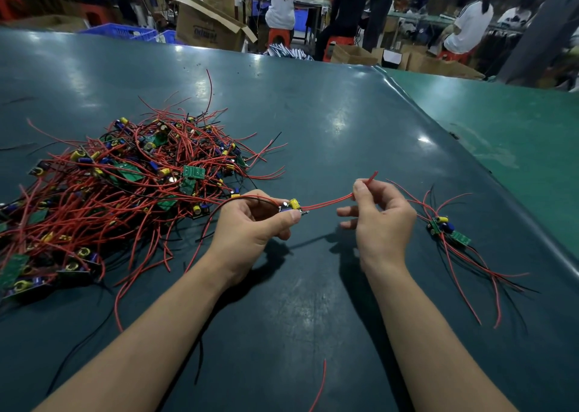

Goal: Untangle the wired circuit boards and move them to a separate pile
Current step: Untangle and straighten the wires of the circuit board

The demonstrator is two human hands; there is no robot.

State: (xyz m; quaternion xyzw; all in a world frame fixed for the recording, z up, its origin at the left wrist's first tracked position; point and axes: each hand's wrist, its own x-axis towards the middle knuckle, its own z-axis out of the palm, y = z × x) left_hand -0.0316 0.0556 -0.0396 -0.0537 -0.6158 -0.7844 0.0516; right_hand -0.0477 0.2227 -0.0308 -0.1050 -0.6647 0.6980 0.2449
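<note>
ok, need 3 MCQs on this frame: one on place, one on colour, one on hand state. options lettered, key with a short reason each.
1. The small sorted pile lies where?
A. right of the right hand
B. on the big tangle
C. in a box

2. The wire the right hand pinches is:
A. black
B. red
C. yellow

3. The left hand is:
A. flat on the table
B. gripping a board
C. idle

Key:
1 A: the small pile sits on the table beyond the right hand, apart from the big tangle.
2 B: the red wire.
3 B: the left hand holds the board.
</note>
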